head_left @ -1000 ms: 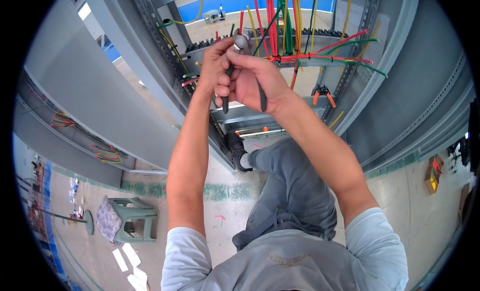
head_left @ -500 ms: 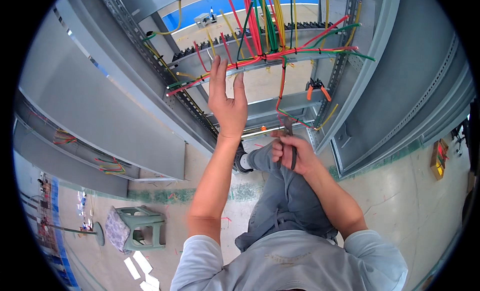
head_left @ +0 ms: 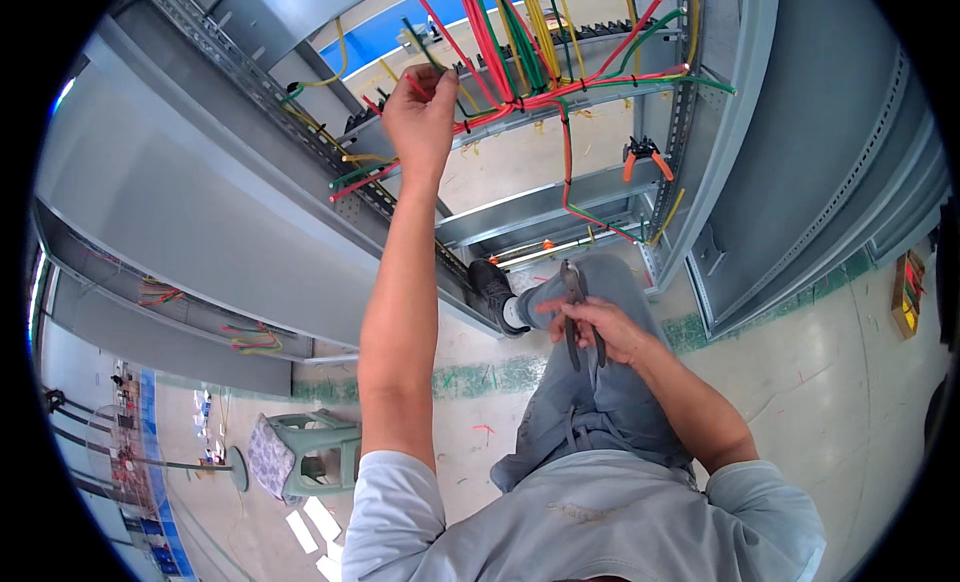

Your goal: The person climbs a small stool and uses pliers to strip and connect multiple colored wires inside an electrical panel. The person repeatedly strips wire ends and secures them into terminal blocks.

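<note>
At the left part of the wiring bundle, my left hand (head_left: 418,122) pinches a dark green wire (head_left: 421,43) between thumb and fingers; its free end points up. A short red wire (head_left: 415,86) shows by the same fingers. My right hand (head_left: 610,328) is over my thigh, holding dark-handled pliers (head_left: 573,282) with the head up and the handles apart. The tied bundle of red, green and yellow wires (head_left: 540,104) runs across the metal frame, with many strands rising from its middle. A thinner branch of wires (head_left: 567,162) drops toward the lower right corner.
Orange-handled pliers (head_left: 647,160) hang at the frame's right. Grey cabinet panels (head_left: 230,232) flank both sides. Behind me on the left are a green stool (head_left: 325,452) with a patterned cushion and white sheets (head_left: 322,519). A box (head_left: 908,294) lies on the floor at right.
My left hand has risen and gone from spread fingers to a pinch on the green wire. The pliers' handles have opened apart in my right hand, which is slightly lower. The view has shifted.
</note>
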Available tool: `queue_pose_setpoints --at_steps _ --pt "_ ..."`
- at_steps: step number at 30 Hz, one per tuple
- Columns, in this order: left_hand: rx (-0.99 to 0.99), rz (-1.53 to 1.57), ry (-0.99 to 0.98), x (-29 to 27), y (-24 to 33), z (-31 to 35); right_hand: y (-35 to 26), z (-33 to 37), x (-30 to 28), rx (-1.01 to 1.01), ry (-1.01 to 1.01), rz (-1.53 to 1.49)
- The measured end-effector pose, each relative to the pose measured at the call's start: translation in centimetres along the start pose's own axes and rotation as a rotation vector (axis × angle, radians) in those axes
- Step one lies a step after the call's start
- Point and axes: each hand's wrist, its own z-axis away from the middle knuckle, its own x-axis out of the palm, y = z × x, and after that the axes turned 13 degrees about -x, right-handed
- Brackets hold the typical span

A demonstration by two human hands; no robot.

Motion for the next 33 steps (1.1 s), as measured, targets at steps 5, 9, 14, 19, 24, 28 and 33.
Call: queue_pose_setpoints --at_steps 5,9,14,19,24,28,33 --pt "-0.137 0.390 -0.328 -1.1 -0.7 -0.9 -6.6 -1.4 2.0 0.002 -0.128 -0.018" --pt "-0.198 0.568 -0.544 -2.7 -1.6 -1.9 -12.7 -5.3 5.7 -0.089 -0.361 -0.179" --pt "-0.268 0.585 -0.661 -4.4 -1.3 -2.9 -18.8 -11.1 10.4 -0.153 -0.519 -0.185" --pt "-0.354 0.539 -0.641 -4.7 -0.9 -3.7 -21.2 -14.4 12.2 -0.162 -0.556 -0.182" --pt "-0.288 0.505 -0.664 -5.0 -2.7 -4.6 -22.0 -15.7 12.3 -0.198 -0.540 -0.205" --pt "-0.232 0.514 -0.641 -4.7 -3.9 -4.8 -22.4 -16.1 12.6 -0.224 -0.476 -0.195" --pt "-0.206 0.500 -0.631 -4.8 -4.2 -4.8 -22.3 -16.1 12.6 -0.198 -0.447 -0.186"
